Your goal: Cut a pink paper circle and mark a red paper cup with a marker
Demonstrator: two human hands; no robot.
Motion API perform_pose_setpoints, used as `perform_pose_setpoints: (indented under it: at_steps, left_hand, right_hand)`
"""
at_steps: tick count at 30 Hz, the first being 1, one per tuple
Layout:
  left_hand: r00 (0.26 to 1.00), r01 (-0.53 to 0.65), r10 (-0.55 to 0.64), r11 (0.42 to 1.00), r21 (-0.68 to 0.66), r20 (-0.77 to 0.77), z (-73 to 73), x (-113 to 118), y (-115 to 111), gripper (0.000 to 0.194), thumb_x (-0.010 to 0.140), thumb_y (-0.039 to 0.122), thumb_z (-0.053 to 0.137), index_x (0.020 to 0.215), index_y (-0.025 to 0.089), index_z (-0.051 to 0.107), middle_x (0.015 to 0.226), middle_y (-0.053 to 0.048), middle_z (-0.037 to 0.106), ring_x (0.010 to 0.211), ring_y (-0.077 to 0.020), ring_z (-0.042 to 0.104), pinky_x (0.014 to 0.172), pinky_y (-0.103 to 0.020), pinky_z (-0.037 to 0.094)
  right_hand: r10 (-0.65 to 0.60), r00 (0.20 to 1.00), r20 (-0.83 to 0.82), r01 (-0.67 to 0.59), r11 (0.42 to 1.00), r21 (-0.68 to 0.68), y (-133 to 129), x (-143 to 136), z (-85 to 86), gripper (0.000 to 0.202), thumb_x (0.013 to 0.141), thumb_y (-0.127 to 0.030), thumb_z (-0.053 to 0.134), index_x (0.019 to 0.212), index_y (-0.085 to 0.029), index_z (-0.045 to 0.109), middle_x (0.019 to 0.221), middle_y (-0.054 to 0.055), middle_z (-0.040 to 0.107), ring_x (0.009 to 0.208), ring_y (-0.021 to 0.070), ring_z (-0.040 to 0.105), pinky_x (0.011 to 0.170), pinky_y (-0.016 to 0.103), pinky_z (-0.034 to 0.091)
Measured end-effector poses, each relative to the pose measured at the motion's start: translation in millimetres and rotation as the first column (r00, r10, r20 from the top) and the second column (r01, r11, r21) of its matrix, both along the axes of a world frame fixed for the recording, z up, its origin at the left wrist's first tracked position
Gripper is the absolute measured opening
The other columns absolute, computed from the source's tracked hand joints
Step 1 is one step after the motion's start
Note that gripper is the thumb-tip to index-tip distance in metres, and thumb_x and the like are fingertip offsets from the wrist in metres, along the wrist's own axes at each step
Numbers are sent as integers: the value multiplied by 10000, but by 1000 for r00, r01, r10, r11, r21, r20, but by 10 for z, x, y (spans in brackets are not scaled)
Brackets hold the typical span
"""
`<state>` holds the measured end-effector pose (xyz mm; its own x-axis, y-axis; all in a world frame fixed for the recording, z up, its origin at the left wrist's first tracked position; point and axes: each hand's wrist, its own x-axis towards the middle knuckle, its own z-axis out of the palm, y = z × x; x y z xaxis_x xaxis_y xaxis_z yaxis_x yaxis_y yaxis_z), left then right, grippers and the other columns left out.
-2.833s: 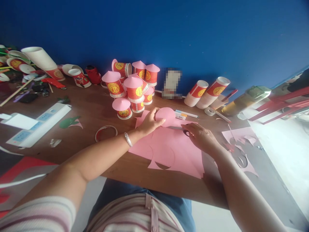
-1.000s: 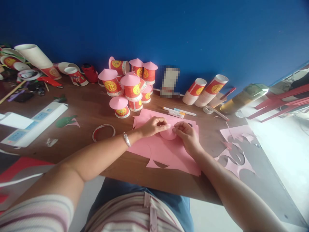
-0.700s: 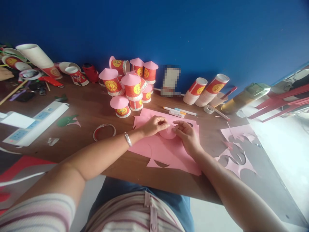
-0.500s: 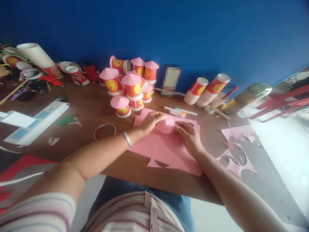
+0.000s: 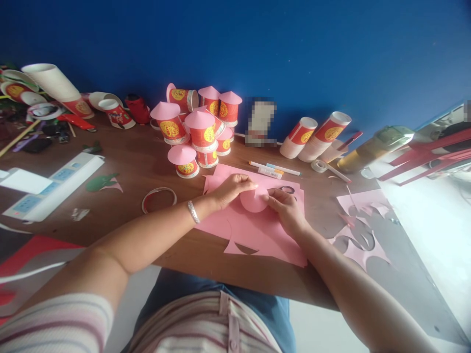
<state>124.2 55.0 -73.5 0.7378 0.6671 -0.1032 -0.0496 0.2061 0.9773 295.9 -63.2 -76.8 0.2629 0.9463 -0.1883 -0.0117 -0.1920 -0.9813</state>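
Between my two hands is a small pink paper circle [image 5: 253, 202] with a slit or notch at its upper edge. My left hand [image 5: 235, 190] pinches it near the slit with thumb and forefinger. At its right side, my right hand [image 5: 285, 208] grips the circle between thumb and fingers. Beneath both hands lie pink paper sheets [image 5: 270, 240], with round pieces cut from the lower edge. The dark handles of a pair of scissors [image 5: 287, 189] show just behind my right hand; the rest is hidden.
Red paper cups with pink cone tops [image 5: 200, 130] stand grouped behind my left hand. Markers [image 5: 283, 169] lie behind the sheets. Stacked cups [image 5: 324, 137], a tape roll [image 5: 319, 166] and a bottle [image 5: 375, 147] stand back right. Paper scraps [image 5: 364, 235] lie right, a power strip [image 5: 55, 186] left.
The pink circle has come lower and lies flatter, its slit now showing. My left fingers have shifted right along its top edge. More of the scissors' handles shows behind my right hand.
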Motion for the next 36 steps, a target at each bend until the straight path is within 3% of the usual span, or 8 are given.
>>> perform_pose_setpoints:
  at_steps: [4, 8, 13, 17, 23, 26, 31, 36]
  left_hand:
    - [998, 53, -52, 998, 30, -36, 1, 2, -13, 411, 723, 490, 861, 657, 156, 631, 677, 11, 592, 686, -121, 492, 682, -286, 364]
    - [999, -7, 8, 1000, -21, 31, -43, 18, -8, 418, 763, 536, 833, 724, 160, 653, 761, -13, 649, 736, -143, 543, 709, -295, 404]
    - [992, -130, 129, 988, 87, 11, -15, 17, 24, 470, 749, 540, 825, 657, 184, 532, 668, 29, 517, 681, -118, 449, 683, -286, 366]
    - [989, -131, 142, 968, 212, -41, 23, -15, 60, 477, 770, 554, 783, 645, 203, 486, 643, 38, 470, 658, -121, 417, 660, -290, 340]
    - [963, -75, 201, 841, 536, -181, -6, -59, 89, 410, 851, 505, 687, 625, 197, 538, 642, 18, 516, 667, -139, 438, 661, -305, 337]
    - [948, -42, 221, 802, 596, -231, -18, -61, 93, 416, 861, 511, 645, 619, 199, 514, 638, 14, 505, 678, -148, 440, 656, -309, 323]
    - [944, -14, 213, 789, 614, -253, -53, -58, 137, 432, 882, 533, 612, 630, 197, 511, 656, 8, 500, 693, -156, 435, 665, -312, 314]
    - [971, -7, 157, 778, 628, -183, -86, -66, 167, 482, 897, 548, 627, 618, 207, 432, 637, 25, 415, 670, -143, 379, 660, -305, 293]
  right_hand:
    - [11, 1000, 10, -11, 1000, -4, -2, 4, -37, 534, 642, -705, 916, 719, -228, 691, 660, -13, 616, 621, 147, 505, 606, 297, 404]
    - [-14, 1000, -20, 14, 1000, -1, 4, 21, -54, 587, 655, -789, 862, 756, -230, 711, 687, 12, 649, 630, 169, 548, 600, 309, 448]
    - [23, 999, 46, -23, 1000, 10, -1, 14, -16, 572, 636, -759, 890, 739, -224, 717, 708, 22, 671, 662, 170, 573, 631, 308, 466]
    - [100, 977, 187, -110, 993, 48, -15, 8, 1, 534, 693, -718, 870, 689, -213, 696, 672, 0, 608, 646, 147, 498, 610, 297, 396]
    - [144, 900, 411, -153, 988, -11, -24, 87, -8, 534, 740, -724, 812, 631, -221, 672, 590, -13, 564, 578, 143, 451, 526, 287, 325]
    - [183, 852, 490, -188, 981, -41, -39, 122, -5, 535, 794, -721, 759, 605, -232, 650, 556, -1, 579, 545, 157, 477, 517, 301, 351]
    - [40, 680, 732, -150, 985, 86, -80, 165, -60, 404, 931, -565, 658, 675, -254, 690, 619, 24, 645, 584, 182, 536, 594, 325, 421]
    - [-113, 398, 910, -194, 960, 204, -100, 279, -141, 199, 982, -339, 621, 1042, -252, 789, 1049, 105, 775, 957, 276, 687, 728, 363, 518]
